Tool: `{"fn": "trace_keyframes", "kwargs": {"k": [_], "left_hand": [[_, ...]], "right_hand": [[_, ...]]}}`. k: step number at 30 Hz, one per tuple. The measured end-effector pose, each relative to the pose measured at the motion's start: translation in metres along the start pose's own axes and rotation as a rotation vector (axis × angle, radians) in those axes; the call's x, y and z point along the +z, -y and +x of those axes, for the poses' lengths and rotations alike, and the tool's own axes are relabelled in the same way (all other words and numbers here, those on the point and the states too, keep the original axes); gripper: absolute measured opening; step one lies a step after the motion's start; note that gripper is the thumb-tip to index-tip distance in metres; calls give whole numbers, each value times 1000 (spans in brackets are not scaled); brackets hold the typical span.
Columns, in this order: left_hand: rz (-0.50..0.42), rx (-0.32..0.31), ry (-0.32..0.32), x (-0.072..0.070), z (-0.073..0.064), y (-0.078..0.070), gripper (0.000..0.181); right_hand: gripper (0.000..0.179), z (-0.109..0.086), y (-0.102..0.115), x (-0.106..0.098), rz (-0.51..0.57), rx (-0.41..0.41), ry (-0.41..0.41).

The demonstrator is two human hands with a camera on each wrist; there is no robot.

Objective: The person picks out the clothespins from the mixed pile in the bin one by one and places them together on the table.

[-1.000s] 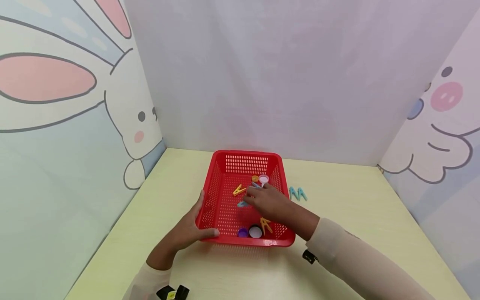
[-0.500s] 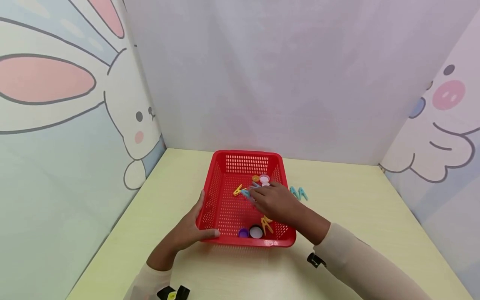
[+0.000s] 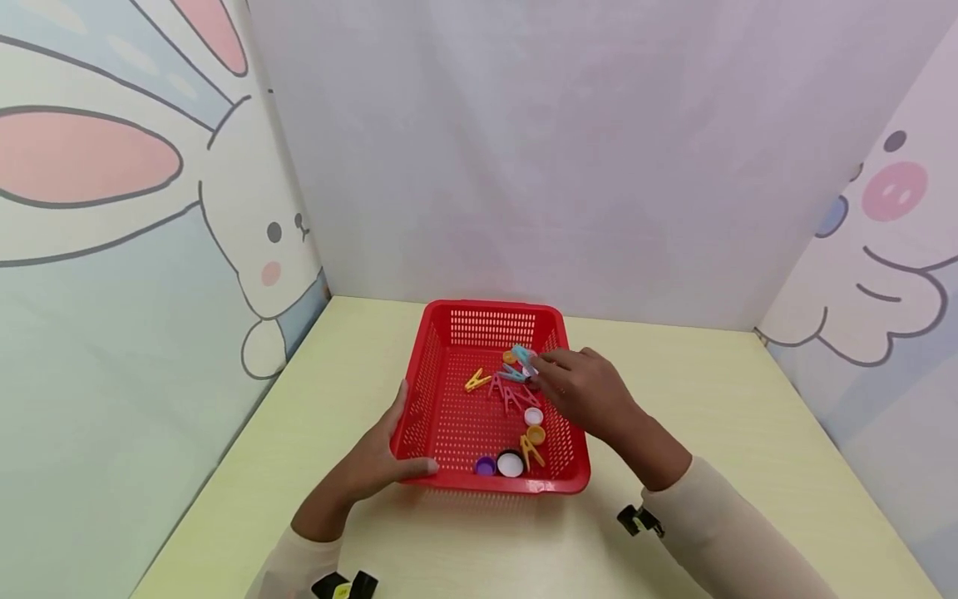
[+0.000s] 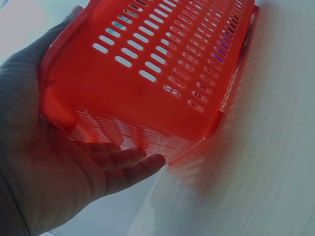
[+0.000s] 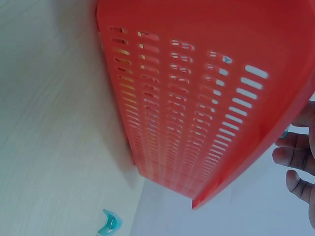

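Note:
A red perforated basket (image 3: 494, 481) stands on the table. My left hand (image 3: 377, 457) holds its near left corner, thumb over the near rim; in the left wrist view the other fingers lie fairly straight along the outside. Above the right part of the basket, my right hand (image 3: 587, 391) pinches a light blue clothespin (image 3: 521, 355). Inside the basket lie a yellow clothespin (image 3: 477, 380), several pink clothespins (image 3: 511, 398), another light blue clothespin (image 3: 512, 373) and an orange-yellow clothespin (image 3: 530, 451). Bottle caps lie there too: a white cap (image 3: 534, 416), an orange cap (image 3: 535, 434), a purple cap (image 3: 486, 466) and a black-rimmed cap (image 3: 511, 463).
A teal clothespin (image 5: 110, 222) lies on the table outside the basket in the right wrist view; the head view has that spot hidden behind my right hand. A pale curtain (image 3: 524, 166) hangs behind the table (image 3: 688, 399), with cartoon-printed panels on both sides.
My right hand has lifted the light blue clothespin off the basket floor and moved it right and toward the back, uncovering the pink clothespins and the white and orange caps. The left hand stays put.

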State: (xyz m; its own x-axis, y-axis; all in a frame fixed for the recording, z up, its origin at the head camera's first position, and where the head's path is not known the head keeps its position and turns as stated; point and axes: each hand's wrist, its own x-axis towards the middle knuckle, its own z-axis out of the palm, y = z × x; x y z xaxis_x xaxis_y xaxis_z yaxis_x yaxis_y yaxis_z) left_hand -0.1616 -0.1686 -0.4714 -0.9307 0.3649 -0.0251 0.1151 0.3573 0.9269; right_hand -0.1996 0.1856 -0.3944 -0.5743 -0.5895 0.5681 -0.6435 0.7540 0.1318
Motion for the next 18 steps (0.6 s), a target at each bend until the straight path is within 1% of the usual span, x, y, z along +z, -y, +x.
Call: {"fn": "trace_keyframes", "kwargs": {"k": [2,7,11,14,18], "left_hand": [[2,2,-1,0,0,0,141],[2,7,-2,0,-1,0,141],[4,-2,-4,0,-1,-1,141],[10,-9,-5,0,-1,-1,141],[15,-1,-4,0,-1,-1,140]], "right_hand": [[52,-3,-3,-1,15,23,-25],[51,-11,-11,-1,54,115,-99],[49,-18,-21,2,52,179,-158],[46,-25,-29,5,62,243,-199],[40,-33,-40,9,88,337,-242]]}}
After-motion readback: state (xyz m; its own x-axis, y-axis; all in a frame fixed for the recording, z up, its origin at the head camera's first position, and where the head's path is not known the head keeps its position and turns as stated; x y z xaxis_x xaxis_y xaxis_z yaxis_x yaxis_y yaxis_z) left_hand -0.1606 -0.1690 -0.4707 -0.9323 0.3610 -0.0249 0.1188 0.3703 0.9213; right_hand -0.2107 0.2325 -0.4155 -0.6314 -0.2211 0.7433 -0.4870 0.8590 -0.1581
